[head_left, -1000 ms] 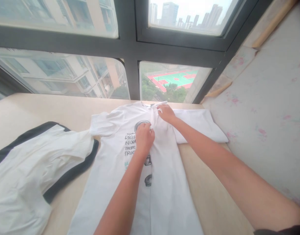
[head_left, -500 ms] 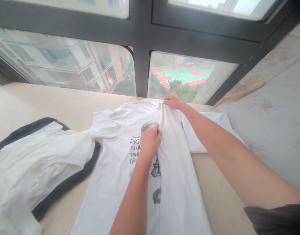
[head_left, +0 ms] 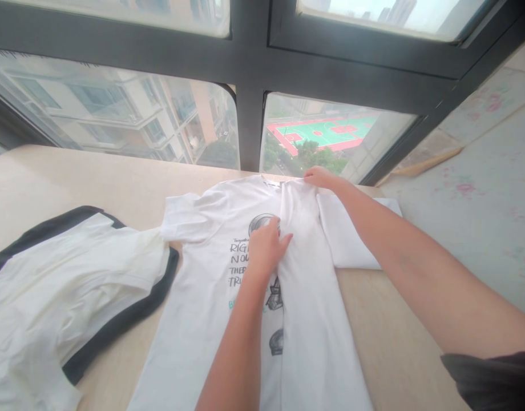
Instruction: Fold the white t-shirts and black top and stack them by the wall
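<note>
A white printed T-shirt lies spread on a pale wooden surface, collar toward the window. Its right side is folded inward over part of the black lettering and drawings. My left hand rests on the print beside the folded edge, thumb apart from the fingers, holding nothing. At the shoulder of the folded part, my right hand pinches the fabric between thumb and fingers. A flat white sleeve sticks out to the right, partly behind my right forearm.
On the left lie a crumpled white garment and a black garment under it. The pale wooden surface ends at a dark window frame. A flowered wall bounds the right side.
My right hand has moved right, from near the collar to the outer shoulder of the fold. My left hand has loosened from the folded edge, its thumb now spread.
</note>
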Motion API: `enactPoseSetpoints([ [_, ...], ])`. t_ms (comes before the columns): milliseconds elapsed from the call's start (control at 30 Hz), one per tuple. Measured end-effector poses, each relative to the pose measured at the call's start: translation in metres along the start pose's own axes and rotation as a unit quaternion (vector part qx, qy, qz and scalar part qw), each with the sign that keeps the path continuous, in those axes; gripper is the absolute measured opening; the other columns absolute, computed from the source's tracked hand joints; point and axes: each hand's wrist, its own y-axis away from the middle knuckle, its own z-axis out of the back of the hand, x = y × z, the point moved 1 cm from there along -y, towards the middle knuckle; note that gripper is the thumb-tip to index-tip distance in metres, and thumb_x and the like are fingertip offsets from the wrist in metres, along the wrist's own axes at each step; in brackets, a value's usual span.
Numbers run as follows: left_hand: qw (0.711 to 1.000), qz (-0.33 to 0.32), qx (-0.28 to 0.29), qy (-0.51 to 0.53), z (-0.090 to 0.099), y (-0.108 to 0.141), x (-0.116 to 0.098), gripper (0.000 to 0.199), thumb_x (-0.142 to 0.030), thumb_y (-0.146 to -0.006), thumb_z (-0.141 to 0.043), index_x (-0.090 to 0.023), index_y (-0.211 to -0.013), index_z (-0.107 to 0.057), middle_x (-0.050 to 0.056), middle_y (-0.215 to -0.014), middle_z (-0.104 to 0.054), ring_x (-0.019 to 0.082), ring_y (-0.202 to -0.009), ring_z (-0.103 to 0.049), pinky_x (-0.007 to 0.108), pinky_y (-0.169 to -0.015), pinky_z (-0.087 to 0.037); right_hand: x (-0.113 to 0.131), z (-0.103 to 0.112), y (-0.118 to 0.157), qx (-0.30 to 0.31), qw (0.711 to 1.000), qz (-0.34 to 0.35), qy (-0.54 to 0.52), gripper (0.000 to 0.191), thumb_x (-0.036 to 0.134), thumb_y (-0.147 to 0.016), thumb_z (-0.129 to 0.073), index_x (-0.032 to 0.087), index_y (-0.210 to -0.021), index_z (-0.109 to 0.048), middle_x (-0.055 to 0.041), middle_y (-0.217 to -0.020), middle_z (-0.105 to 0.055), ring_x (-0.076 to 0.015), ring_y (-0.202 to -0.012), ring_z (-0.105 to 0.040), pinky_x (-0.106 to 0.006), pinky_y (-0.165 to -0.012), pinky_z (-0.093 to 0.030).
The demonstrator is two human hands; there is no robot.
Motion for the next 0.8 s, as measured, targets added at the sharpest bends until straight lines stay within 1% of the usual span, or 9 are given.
enactPoseSetpoints([
  [67, 1.0, -0.012, 0.008, -0.012, -0.001, 0.0, 0.0, 0.042, -0.038, -0.092, -0.059, -0.023, -0.13, -0.05, 0.002, -0.092, -0.071, 0.022, -0.092, -0.067, 0.032, -0.083, -0.043, 0.001, -0.005, -0.002, 0.0, 1.0, -0.009, 0.022, 0.02, 0.023, -0.082, -0.06, 0.016, -0.088, -0.077, -0.0093, -0.094, -0.074, -0.0213, -0.09, -0.065, -0.027, -0.079, -0.047],
  [100, 1.0, -0.014, 0.009, -0.019, -0.002, 0.0, 0.0, 0.041, -0.036, -0.093, -0.058, -0.022, -0.131, -0.051, 0.003, -0.093, -0.071, 0.022, -0.093, -0.067, 0.032, -0.084, -0.043, 0.002, -0.008, -0.002, -0.006, 0.999, -0.015, 0.031, 0.021, 0.026, -0.083, -0.06, 0.016, -0.088, -0.077, -0.011, -0.098, -0.073, -0.0231, -0.094, -0.064, -0.029, -0.081, -0.047],
  [200, 0.999, -0.014, -0.001, -0.036, -0.006, -0.001, -0.001, 0.039, -0.033, -0.094, -0.053, -0.021, -0.131, -0.051, 0.006, -0.097, -0.071, 0.023, -0.096, -0.066, 0.033, -0.086, -0.042, 0.01, -0.016, 0.004, -0.044, 0.997, -0.033, 0.056, 0.03, 0.031, -0.09, -0.054, 0.015, -0.104, -0.074, -0.0168, -0.117, -0.066, -0.0304, -0.112, -0.058, -0.038, -0.092, -0.046],
  [300, 0.998, -0.021, -0.016, -0.049, -0.008, -0.001, -0.001, 0.034, -0.032, -0.094, -0.053, -0.021, -0.127, -0.054, 0.006, -0.095, -0.07, 0.023, -0.096, -0.064, 0.033, -0.086, -0.042, 0.029, -0.023, 0.018, -0.093, 0.992, -0.041, 0.079, 0.037, 0.021, -0.092, -0.045, 0.012, -0.121, -0.065, -0.0212, -0.13, -0.057, -0.0361, -0.126, -0.046, -0.05, -0.102, -0.038],
  [433, 0.997, -0.01, -0.052, -0.055, -0.006, 0.0, 0.002, 0.027, -0.032, -0.094, -0.053, -0.021, -0.118, -0.058, 0.008, -0.098, -0.068, 0.025, -0.099, -0.061, 0.035, -0.085, -0.042, 0.063, -0.039, 0.054, -0.166, 0.985, -0.031, 0.036, 0.047, 0.012, -0.09, -0.037, 0.01, -0.133, -0.056, -0.0206, -0.136, -0.053, -0.0347, -0.125, -0.046, -0.048, -0.105, -0.038],
  [533, 0.995, 0.003, -0.078, -0.058, -0.005, -0.001, 0.005, 0.023, -0.031, -0.094, -0.054, -0.02, -0.113, -0.06, 0.009, -0.103, -0.067, 0.026, -0.103, -0.058, 0.036, -0.088, -0.042, 0.086, -0.062, 0.089, -0.158, 0.987, 0.005, -0.012, 0.047, 0.017, -0.094, -0.034, 0.01, -0.135, -0.055, -0.0187, -0.137, -0.055, -0.0311, -0.126, -0.048, -0.043, -0.107, -0.038],
  [633, 0.994, 0.008, -0.096, -0.059, -0.006, -0.001, 0.004, 0.022, -0.029, -0.094, -0.051, -0.021, -0.113, -0.061, 0.009, -0.106, -0.064, 0.025, -0.105, -0.056, 0.036, -0.092, -0.041, 0.101, -0.083, 0.115, -0.144, 0.99, 0.014, -0.002, 0.047, 0.03, -0.098, -0.036, 0.014, -0.14, -0.051, -0.0154, -0.149, -0.047, -0.0306, -0.138, -0.04, -0.044, -0.113, -0.031],
  [700, 0.992, 0.011, -0.107, -0.06, -0.008, 0.001, 0.002, 0.025, -0.026, -0.095, -0.048, -0.021, -0.117, -0.06, 0.01, -0.11, -0.063, 0.026, -0.107, -0.055, 0.037, -0.093, -0.04, 0.106, -0.089, 0.121, -0.138, 0.99, -0.002, 0.01, 0.05, 0.037, -0.098, -0.038, 0.017, -0.144, -0.047, -0.0137, -0.156, -0.039, -0.0316, -0.144, -0.032, -0.048, -0.116, -0.026],
  [800, 0.99, 0.005, -0.123, -0.065, -0.012, 0.008, -0.005, 0.029, -0.023, -0.097, -0.042, -0.019, -0.122, -0.057, 0.013, -0.117, -0.06, 0.028, -0.111, -0.054, 0.04, -0.092, -0.04, 0.108, -0.085, 0.12, -0.122, 0.992, -0.011, 0.011, 0.051, 0.039, -0.099, -0.038, 0.017, -0.145, -0.046, -0.014, -0.157, -0.038, -0.0313, -0.146, -0.03, -0.048, -0.117, -0.025],
])
